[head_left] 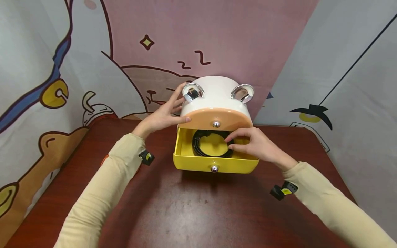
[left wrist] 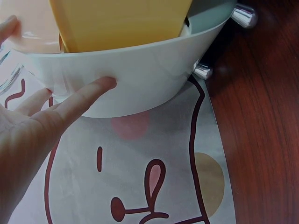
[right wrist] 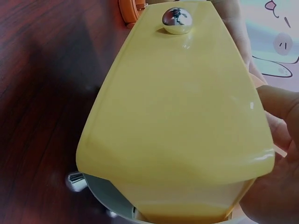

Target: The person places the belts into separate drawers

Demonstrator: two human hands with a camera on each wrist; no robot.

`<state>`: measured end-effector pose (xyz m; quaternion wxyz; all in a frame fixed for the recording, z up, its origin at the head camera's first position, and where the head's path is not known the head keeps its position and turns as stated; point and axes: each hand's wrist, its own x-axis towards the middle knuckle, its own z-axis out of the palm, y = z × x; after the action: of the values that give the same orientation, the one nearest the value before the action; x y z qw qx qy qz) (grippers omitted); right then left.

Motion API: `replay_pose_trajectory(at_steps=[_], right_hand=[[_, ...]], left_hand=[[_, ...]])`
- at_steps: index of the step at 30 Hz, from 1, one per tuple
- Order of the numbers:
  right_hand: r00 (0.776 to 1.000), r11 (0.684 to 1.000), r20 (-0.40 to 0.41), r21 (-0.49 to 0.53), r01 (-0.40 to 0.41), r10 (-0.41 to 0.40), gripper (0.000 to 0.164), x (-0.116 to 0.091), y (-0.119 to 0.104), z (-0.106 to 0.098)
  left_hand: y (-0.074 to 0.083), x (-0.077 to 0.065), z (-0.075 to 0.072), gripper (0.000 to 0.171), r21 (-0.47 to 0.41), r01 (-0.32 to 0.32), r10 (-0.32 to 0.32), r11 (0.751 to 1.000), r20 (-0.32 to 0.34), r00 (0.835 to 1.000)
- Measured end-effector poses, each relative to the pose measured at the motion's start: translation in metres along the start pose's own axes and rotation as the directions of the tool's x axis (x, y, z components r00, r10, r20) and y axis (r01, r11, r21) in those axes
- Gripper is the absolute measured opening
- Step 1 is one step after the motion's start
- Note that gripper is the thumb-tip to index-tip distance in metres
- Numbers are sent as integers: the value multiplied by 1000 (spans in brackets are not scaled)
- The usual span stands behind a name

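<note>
The left hand (head_left: pixel 161 117) lies with straight fingers against the side of the white, bear-eared cabinet (head_left: pixel 217 93) on the dark red worktop (head_left: pixel 186 206); its yellow drawer (head_left: pixel 214 162) stands pulled out, holding a coiled black belt (head_left: pixel 198 143) that the right hand (head_left: pixel 257 144) pinches with curled fingers

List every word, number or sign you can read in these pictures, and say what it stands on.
"z Z": hand-drawn sleep marks on the pink cartoon backdrop.
Small storage cabinet and its yellow drawer: no lettering visible.
Wrist tags: too small to read.
</note>
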<state>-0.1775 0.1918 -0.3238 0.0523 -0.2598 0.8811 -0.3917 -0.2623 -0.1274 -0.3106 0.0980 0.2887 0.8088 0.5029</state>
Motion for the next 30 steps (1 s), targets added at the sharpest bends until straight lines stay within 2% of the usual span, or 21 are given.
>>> replay_pose_trajectory(at_steps=[6,21,26,30], right_hand=[[1000,1000,-4,0,28,-28,13,-7,-3,-1],[997,994,2,75,77,-78,19,-20,-22,-2],[996,992,19,92,84,-86,22,-22,-29,-1],[992,988,34,97,120,-124,23,-22,-31,3]], left_hand=[[1,0,0,104,0,1,-1,1000,4,1000],[2,-1,1,105,-17,4,-4,1000,3,1000],[1,-1,1,104,-18,3,-4,1000,-5,1000],[0,0,1,104,-20,-2,2,1000,-2,1000]])
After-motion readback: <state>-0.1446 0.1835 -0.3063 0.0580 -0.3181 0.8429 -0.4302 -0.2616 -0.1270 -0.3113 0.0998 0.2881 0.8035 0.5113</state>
